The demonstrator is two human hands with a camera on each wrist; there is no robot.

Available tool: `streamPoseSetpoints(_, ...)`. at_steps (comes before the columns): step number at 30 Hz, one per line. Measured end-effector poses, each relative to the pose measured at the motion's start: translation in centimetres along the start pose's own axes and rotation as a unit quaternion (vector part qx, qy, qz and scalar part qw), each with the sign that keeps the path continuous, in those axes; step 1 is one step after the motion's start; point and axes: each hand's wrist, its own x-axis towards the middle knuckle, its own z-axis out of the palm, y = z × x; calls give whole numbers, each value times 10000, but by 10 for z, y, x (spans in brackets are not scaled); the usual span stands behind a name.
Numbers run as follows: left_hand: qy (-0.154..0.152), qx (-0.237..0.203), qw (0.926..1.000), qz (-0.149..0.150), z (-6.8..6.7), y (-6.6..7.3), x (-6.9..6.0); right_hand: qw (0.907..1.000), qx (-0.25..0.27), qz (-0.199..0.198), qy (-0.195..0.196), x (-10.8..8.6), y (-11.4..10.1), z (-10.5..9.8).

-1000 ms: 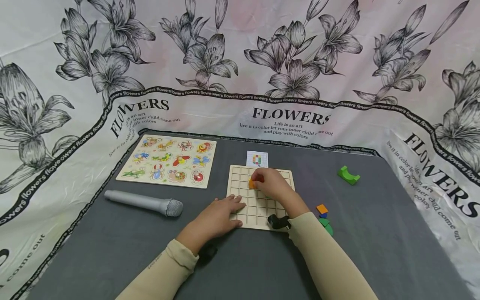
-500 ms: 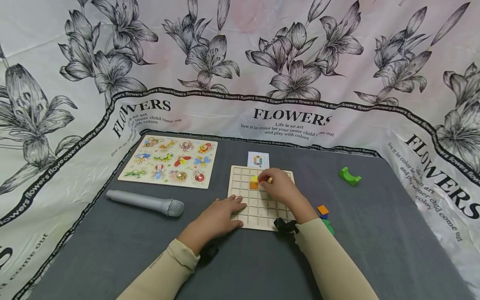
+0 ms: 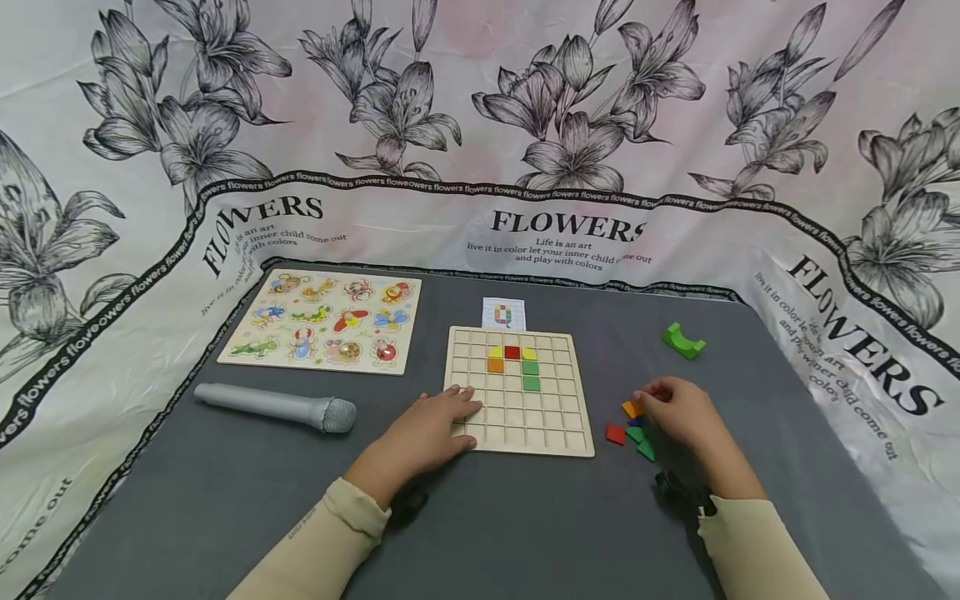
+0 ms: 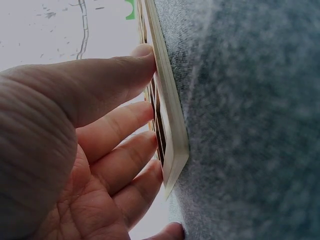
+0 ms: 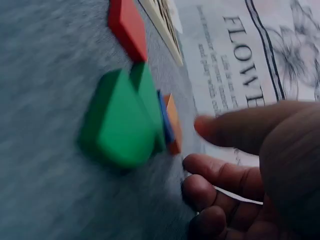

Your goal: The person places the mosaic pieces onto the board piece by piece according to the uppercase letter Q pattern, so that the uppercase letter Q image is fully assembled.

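My left hand [image 3: 427,429] rests on the left edge of a wooden grid board [image 3: 540,417]. In the left wrist view its thumb and fingertips touch the board's rim [image 4: 172,135]. Near the board's top are a red tile [image 3: 512,352] between two yellow tiles, an orange tile [image 3: 496,365] and two green tiles [image 3: 531,382]. Over the loose tiles to the right hovers my right hand [image 3: 682,412], thumb and fingers apart. Closest to it is a loose orange tile [image 5: 173,125], beside a thin blue piece [image 5: 166,120], green pieces [image 5: 120,122] and a red tile [image 5: 129,30].
A pattern card [image 3: 503,314] lies behind the board. At the left are an insect picture puzzle [image 3: 330,364] and a grey microphone [image 3: 273,406]. A green curved block [image 3: 682,341] lies at the back right. A floral-printed sheet [image 3: 570,200] surrounds the grey tabletop.
My right hand has left the board and moved right to the loose tiles. The red tile between the yellow ones is now uncovered. My left hand keeps its place on the board.
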Motion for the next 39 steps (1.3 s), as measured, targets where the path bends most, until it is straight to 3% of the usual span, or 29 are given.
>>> streamPoseSetpoints(3,-3,-31,10000,-30,-2,-4,-1,9999,50,46,-131,-3,5,6)
streamPoseSetpoints(12,-28,-61,9999,-84,-1,-10,-3,9999,114,94,33,-4,-5,19)
streamPoseSetpoints(20,-52,-106,9999,-118,-4,-9,-4,9970,333,235,658,0,-9,21)
streamPoseSetpoints(25,-22,-68,9999,-152,-4,-11,-4,9960,456,-240,724,9,-45,27)
streamPoseSetpoints(34,-16,-30,10000,62,2,-11,1,9886,884,-1215,-126,37,-135,75)
streamPoseSetpoints(39,38,33,9999,102,1,-7,2,9850,748,-1527,-286,44,-158,92)
